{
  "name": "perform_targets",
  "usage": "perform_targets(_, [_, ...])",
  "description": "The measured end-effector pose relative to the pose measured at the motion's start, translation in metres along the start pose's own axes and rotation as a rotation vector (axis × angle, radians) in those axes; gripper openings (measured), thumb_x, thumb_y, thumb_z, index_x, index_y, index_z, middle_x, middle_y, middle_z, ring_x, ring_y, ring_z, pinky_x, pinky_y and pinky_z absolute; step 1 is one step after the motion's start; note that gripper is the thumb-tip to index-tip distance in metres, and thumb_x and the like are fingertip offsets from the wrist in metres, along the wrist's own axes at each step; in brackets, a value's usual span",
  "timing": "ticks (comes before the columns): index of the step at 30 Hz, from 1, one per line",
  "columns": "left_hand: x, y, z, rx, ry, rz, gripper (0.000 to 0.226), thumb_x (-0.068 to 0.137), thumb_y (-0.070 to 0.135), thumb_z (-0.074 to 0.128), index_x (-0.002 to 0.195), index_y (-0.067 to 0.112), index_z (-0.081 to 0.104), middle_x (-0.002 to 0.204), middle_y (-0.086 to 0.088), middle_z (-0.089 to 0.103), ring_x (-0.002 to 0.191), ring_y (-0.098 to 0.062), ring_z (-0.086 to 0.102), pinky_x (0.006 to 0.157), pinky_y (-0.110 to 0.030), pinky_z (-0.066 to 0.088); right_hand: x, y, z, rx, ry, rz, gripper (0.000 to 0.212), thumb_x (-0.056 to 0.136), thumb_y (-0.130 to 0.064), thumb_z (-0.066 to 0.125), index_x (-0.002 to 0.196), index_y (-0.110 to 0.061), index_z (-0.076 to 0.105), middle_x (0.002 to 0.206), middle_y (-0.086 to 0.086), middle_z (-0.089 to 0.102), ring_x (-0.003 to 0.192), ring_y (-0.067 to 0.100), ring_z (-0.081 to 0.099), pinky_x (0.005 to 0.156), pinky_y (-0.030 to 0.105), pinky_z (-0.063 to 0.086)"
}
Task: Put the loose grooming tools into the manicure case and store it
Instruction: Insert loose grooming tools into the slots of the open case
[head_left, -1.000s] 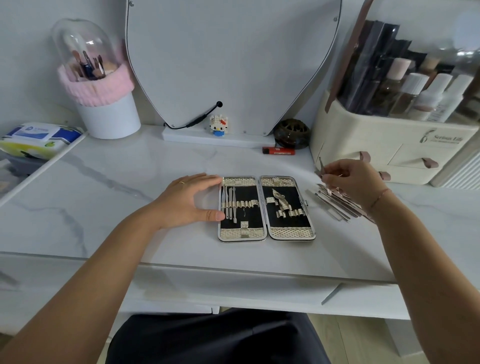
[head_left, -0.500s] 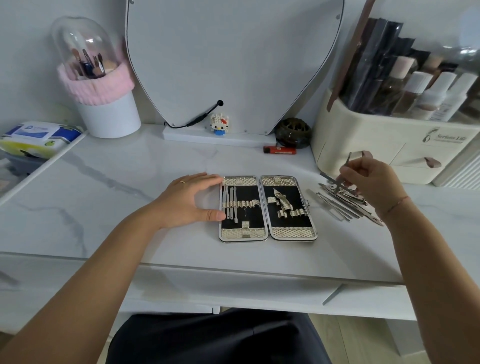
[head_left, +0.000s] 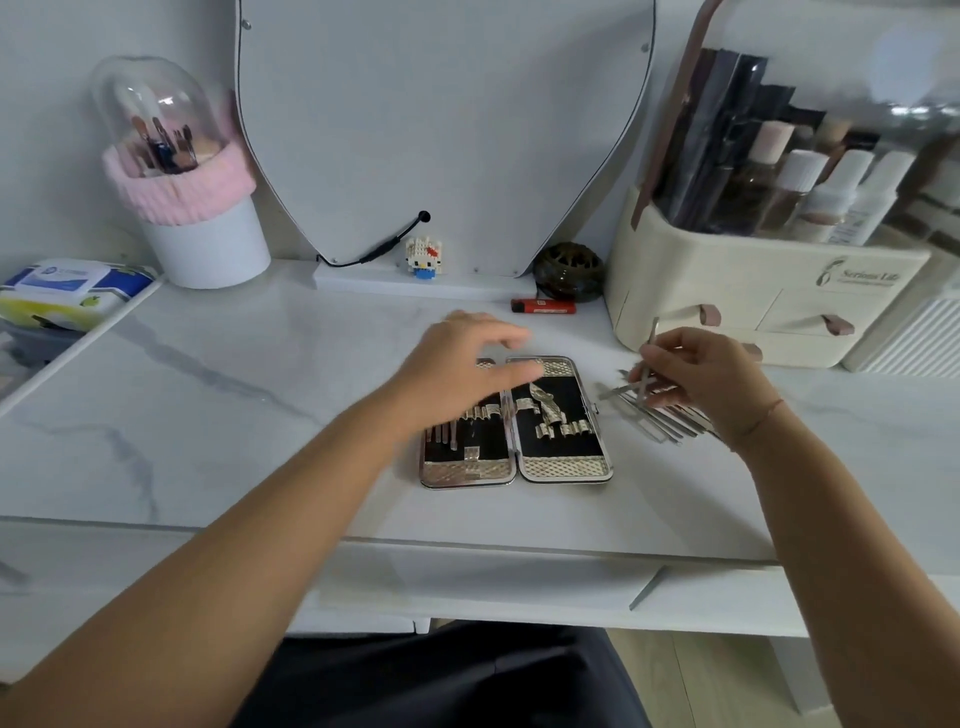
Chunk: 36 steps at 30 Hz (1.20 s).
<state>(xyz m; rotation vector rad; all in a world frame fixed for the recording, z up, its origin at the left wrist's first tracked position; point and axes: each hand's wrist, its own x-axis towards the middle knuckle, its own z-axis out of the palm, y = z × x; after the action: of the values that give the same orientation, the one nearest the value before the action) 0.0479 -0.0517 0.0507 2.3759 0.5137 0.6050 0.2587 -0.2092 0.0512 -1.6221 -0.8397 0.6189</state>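
Pinched between the thumb and fingers of the right hand (head_left: 701, 379) is one slim metal tool (head_left: 649, 358), held nearly upright with its upper end pointing toward 12 o'clock. The hand is closed on the tool's lower part and sits above the pile of loose grooming tools (head_left: 660, 415), which lie fanned on the tabletop (head_left: 234, 415) at 3 o'clock from the case. Whether the held tool touches the pile cannot be determined.

The manicure case (head_left: 561, 447) lies open and flat near the front centre of the tabletop, both black-lined halves facing up, hinge running 12 to 6 o'clock. The left half holds several thin tools under its straps; the right half shows mostly vacant strap loops.

The left hand (head_left: 457, 374) is over the upper part of the case's left half, fingers spread and extended toward 2 o'clock, gripping nothing. It is motion-blurred, so contact with the case cannot be confirmed.

At 12 o'clock from the case a red lighter (head_left: 543, 306) lies flat, with a dark round holder (head_left: 569, 270) behind it and a small block figure (head_left: 423, 257) on the mirror base (head_left: 415, 280). At 2 o'clock stands a cream cosmetics organiser (head_left: 753, 291) containing bottles. At 10 o'clock stands a white brush pot (head_left: 208, 244) with a pink band and clear dome; at 9 o'clock, a pack of wipes (head_left: 67, 291).
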Motion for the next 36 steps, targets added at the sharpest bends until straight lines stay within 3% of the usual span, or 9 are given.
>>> perform_targets(6, [0.046,0.038,0.059,0.045,-0.213,-0.026,0.043,0.077,0.048,0.068,0.113,0.024,0.066,0.102,0.008,0.068,0.093,-0.010,0.060,0.084,-0.030,0.048,-0.003,-0.001,0.001,0.083,0.007,-0.014,0.011,0.091,-0.007,0.056,0.083,-0.001,0.059,0.071,0.012,0.071,0.060,0.021,0.068,0.057,0.028,0.059])
perform_targets(11, [0.060,0.040,0.071,0.034,-0.187,-0.048,0.023,0.074,0.042,0.073,0.093,0.029,0.072,0.087,0.009,0.070,0.080,-0.009,0.063,0.079,-0.038,0.054,-0.001,0.002,-0.005,0.143,0.030,-0.007,0.010,0.090,-0.008,0.058,0.083,-0.001,0.058,0.067,0.008,0.072,0.062,0.023,0.069,0.065,0.035,0.059])
perform_targets(16, [0.060,0.046,0.078,-0.075,-0.225,-0.080,0.023,0.076,0.031,0.075,0.095,0.020,0.073,0.089,0.004,0.072,0.083,-0.008,0.066,0.083,-0.036,0.054,0.000,0.007,-0.010,0.169,0.045,0.005,0.011,0.090,-0.008,0.058,0.083,0.000,0.057,0.067,0.008,0.072,0.062,0.024,0.069,0.067,0.038,0.058])
perform_targets(21, [0.060,0.046,0.084,-0.078,-0.153,-0.110,0.024,0.077,0.035,0.073,0.096,0.021,0.072,0.091,0.003,0.071,0.086,-0.009,0.064,0.082,-0.034,0.053,0.002,0.010,-0.013,0.164,0.072,-0.002,0.012,0.090,-0.008,0.058,0.078,-0.006,0.057,0.071,0.010,0.071,0.063,0.023,0.068,0.063,0.032,0.059])
perform_targets(26, [0.047,0.038,0.057,0.026,-0.063,-0.068,0.030,0.080,0.040,0.068,0.104,0.023,0.068,0.101,0.010,0.067,0.091,-0.003,0.059,0.083,-0.023,0.048,0.002,0.009,-0.011,0.103,0.070,-0.039,0.008,0.087,-0.006,0.061,0.079,-0.006,0.061,0.071,0.007,0.068,0.056,0.007,0.062,0.051,0.017,0.051])
perform_targets(29, [0.025,0.014,0.024,0.105,-0.015,-0.059,0.041,0.079,0.049,0.064,0.113,0.026,0.064,0.116,0.013,0.060,0.109,-0.003,0.050,0.092,-0.025,0.038,0.001,0.000,0.005,0.091,-0.017,-0.044,0.007,0.087,-0.006,0.062,0.091,-0.001,0.062,0.069,0.007,0.067,0.055,0.008,0.061,0.051,0.018,0.052])
perform_targets(32, [-0.007,-0.021,-0.006,0.145,-0.036,-0.118,0.073,0.070,0.067,0.053,0.131,0.028,0.050,0.138,0.011,0.045,0.129,-0.006,0.035,0.110,-0.036,0.029,0.002,-0.014,0.034,0.080,-0.129,-0.029,0.024,0.084,-0.007,0.063,0.108,-0.008,0.056,0.074,0.011,0.069,0.058,0.012,0.065,0.053,0.022,0.055])
perform_targets(36, [-0.048,-0.058,-0.023,0.145,-0.082,-0.212,0.109,0.059,0.090,0.038,0.145,0.024,0.028,0.152,0.004,0.027,0.140,-0.009,0.021,0.115,-0.029,0.016,0.012,-0.023,0.081,0.030,-0.241,-0.037,0.033,0.085,-0.005,0.064,0.116,-0.009,0.052,0.077,0.017,0.067,0.061,0.017,0.063,0.054,0.026,0.057])
